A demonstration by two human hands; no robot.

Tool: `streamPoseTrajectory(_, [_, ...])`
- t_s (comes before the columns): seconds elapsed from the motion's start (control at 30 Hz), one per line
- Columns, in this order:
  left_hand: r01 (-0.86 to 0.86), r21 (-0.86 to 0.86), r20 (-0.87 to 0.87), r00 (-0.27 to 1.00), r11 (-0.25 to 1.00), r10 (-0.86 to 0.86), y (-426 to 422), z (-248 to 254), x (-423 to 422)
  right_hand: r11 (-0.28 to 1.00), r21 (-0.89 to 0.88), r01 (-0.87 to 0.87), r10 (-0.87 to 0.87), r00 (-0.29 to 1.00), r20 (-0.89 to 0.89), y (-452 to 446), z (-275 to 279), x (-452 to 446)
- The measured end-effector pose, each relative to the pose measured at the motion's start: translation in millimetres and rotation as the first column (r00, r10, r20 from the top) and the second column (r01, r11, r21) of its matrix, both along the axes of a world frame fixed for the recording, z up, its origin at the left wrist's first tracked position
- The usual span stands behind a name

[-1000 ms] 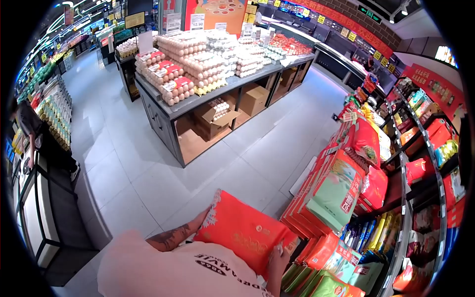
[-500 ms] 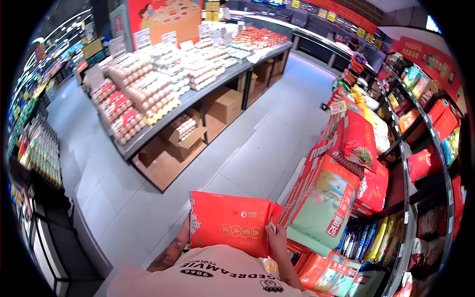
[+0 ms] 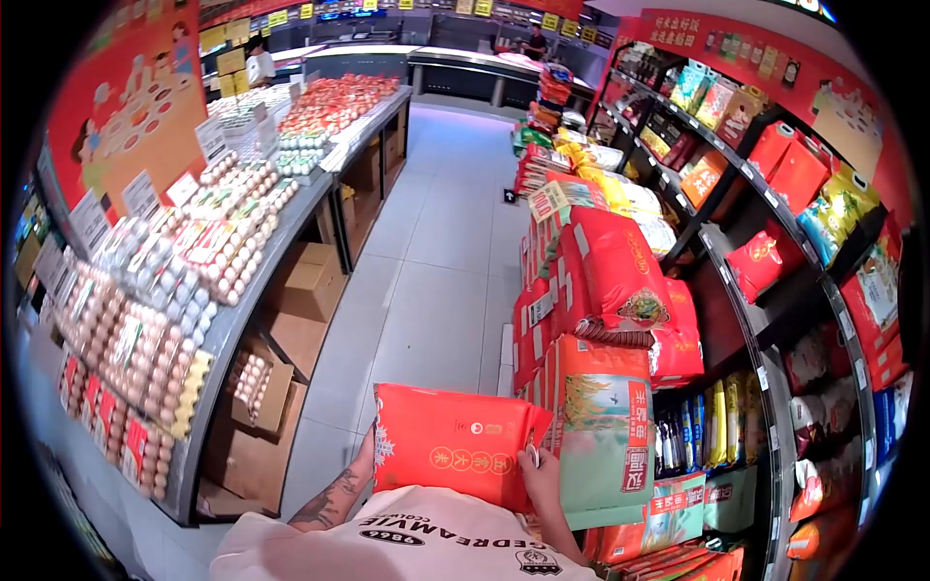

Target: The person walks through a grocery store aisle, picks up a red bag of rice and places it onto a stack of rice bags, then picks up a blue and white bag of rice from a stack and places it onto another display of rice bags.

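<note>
A red bag of rice (image 3: 453,441) with gold lettering is held in front of my chest, between both hands. My left hand (image 3: 363,453) supports its left side, with the fingers mostly hidden behind the bag. On the right edge, my right hand (image 3: 542,472) is closed around the bag's side, with a fold of packaging at the fingers. Close beside my right hand lies a green and red rice bag (image 3: 601,426) on a stack.
To my left runs an egg display table (image 3: 237,315) with cartons (image 3: 320,268) beneath. Tiled floor (image 3: 417,290) forms an aisle ahead. On the right are stacked red bags (image 3: 620,266) and tall shelves (image 3: 741,281). A person (image 3: 535,44) stands near the far counter (image 3: 475,63).
My view has turned to the right, so the egg table and stacked bags sit further left in it. The rice bag stays in both hands at my chest.
</note>
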State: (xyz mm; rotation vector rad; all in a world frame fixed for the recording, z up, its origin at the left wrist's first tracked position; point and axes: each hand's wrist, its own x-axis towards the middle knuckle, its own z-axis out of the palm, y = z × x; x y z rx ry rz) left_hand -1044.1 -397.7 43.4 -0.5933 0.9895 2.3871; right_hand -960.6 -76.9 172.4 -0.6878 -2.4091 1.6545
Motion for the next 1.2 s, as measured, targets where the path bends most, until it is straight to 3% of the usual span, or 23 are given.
streamPoseTrajectory(0.17, [0.019,0.008,0.021,1.000,1.000,-0.019,-11,-17,-83,0.993,-0.110,0.042,-0.039,0.999,0.030,-10,-14,-80])
streamPoseTrajectory(0.33, [-0.072,-0.051,0.012,0.997,0.996,0.073,-30,-51,-159,0.990,-0.046,-0.130,0.131,0.991,0.021,-5,-22,-196])
streamPoseTrajectory(0.43, [-0.089,-0.021,-0.141,0.986,0.996,0.085,-33,-45,-210,0.968,-0.032,-0.250,0.249,0.968,-0.030,-1,-36,-288])
streamPoseTrajectory(0.57, [-0.259,-0.037,-0.147,0.957,0.965,0.251,-18,-26,-276,0.925,-0.023,-0.380,0.380,0.925,-0.011,7,-3,-415])
streamPoseTrajectory(0.6, [-0.299,-0.190,-0.225,0.940,0.935,0.255,-9,-20,-291,0.907,-0.001,-0.420,0.420,0.907,-0.022,15,3,-443])
streamPoseTrajectory(0.7, [-0.362,-0.045,-0.153,0.923,0.931,0.352,-1,-31,-346,0.854,0.026,-0.520,0.521,0.852,-0.047,36,-9,-512])
streamPoseTrajectory(0.73, [-0.375,-0.081,-0.178,0.917,0.923,0.357,14,-4,-363,0.842,-0.001,-0.540,0.539,0.841,-0.051,40,-26,-531])
streamPoseTrajectory(0.77, [-0.383,-0.042,-0.175,0.912,0.923,0.371,29,21,-375,0.839,0.004,-0.544,0.543,0.839,-0.037,43,-25,-548])
streamPoseTrajectory(0.83, [-0.387,0.033,-0.038,0.921,0.922,0.388,42,27,-414,0.839,0.024,-0.543,0.543,0.839,-0.021,48,-22,-589])
streamPoseTrajectory(0.93, [-0.386,0.048,-0.007,0.922,0.921,0.387,56,31,-484,0.870,0.043,-0.490,0.492,0.871,-0.021,60,-14,-641])
streamPoseTrajectory(1.1, [-0.230,0.097,-0.018,0.972,0.968,0.232,67,-12,-621,0.939,0.050,-0.341,0.342,0.940,-0.008,80,-18,-719])
streamPoseTrajectory(1.2, [-0.058,0.093,-0.035,0.997,0.994,0.062,88,22,-723,0.985,0.064,-0.162,0.164,0.986,-0.029,87,-29,-772])
